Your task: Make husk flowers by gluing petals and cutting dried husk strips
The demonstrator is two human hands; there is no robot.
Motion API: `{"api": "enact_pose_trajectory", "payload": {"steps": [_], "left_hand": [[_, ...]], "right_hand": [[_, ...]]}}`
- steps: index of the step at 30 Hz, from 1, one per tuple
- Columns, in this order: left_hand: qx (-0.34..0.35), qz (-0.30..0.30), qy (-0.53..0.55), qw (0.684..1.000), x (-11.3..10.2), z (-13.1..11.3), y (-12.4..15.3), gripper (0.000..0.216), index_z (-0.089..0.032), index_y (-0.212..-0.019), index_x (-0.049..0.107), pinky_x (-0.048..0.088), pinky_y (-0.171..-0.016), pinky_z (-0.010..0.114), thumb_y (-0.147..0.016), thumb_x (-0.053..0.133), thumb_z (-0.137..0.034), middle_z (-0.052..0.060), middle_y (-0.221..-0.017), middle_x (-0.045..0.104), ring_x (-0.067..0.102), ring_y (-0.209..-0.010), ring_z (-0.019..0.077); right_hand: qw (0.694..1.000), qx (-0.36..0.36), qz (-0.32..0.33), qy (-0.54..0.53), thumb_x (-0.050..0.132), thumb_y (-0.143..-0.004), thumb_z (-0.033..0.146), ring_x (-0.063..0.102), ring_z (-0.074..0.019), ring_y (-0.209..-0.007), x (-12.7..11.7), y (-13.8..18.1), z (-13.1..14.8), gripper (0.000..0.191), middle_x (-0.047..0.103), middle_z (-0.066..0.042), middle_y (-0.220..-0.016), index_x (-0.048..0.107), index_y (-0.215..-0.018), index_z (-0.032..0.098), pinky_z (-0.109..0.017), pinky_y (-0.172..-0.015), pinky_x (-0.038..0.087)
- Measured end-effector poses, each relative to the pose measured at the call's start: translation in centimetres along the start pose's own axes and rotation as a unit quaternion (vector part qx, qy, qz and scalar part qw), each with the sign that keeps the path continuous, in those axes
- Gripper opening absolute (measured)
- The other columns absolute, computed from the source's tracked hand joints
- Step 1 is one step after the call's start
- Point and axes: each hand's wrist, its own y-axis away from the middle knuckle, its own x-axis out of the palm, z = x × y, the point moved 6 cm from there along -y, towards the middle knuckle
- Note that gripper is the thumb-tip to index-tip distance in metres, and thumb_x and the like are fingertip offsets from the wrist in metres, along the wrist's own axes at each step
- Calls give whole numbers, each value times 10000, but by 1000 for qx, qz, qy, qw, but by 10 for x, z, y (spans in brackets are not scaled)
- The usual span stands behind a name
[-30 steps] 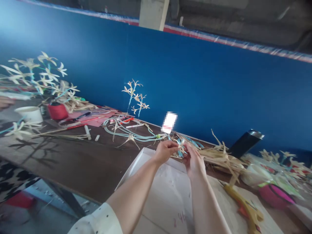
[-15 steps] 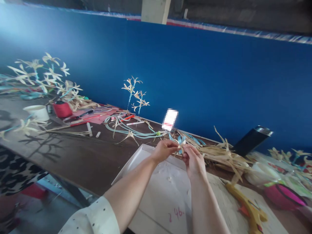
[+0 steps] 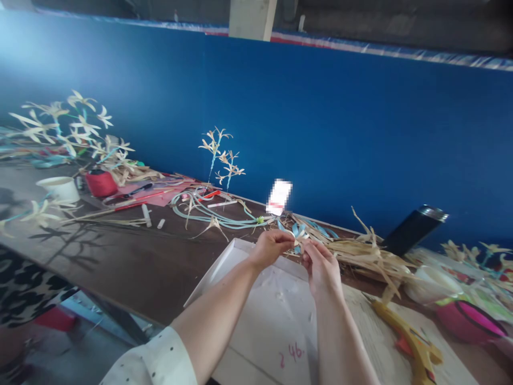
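My left hand (image 3: 271, 247) and my right hand (image 3: 321, 266) meet above the far edge of a white board (image 3: 264, 305). Both pinch a small straw flower (image 3: 298, 233) with pale petals and light blue strips between the fingertips. The fingers of each hand are closed on it. A heap of dry straw strips (image 3: 360, 254) lies just behind my right hand.
A yellow glue gun (image 3: 409, 337) lies right of the board. A dark flask (image 3: 412, 230) leans at the blue wall. Coiled pale green tubing (image 3: 204, 211), a red pot (image 3: 100, 183), a white cup (image 3: 60, 188) and finished straw flower stems (image 3: 222, 158) stand on the brown table (image 3: 132, 262).
My hands stay together on the small flower, with the fingers shifting slightly on it. The view has drifted a little.
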Motion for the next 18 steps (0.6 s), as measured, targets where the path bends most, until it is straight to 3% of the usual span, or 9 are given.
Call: {"api": "enact_pose_trajectory", "payload": {"steps": [18], "left_hand": [[39,-9,-65,997,-1,-9,2,105,-132,-707,683,404,-626,203,-682,630,-219,23,-707,598,535,-684,111]], "right_hand": [[999,30,11,-39,769,-533,275,372,-36,-431,-1,2,-4,219,483,60,-520,640,-670,163,-158,-366,259]]}}
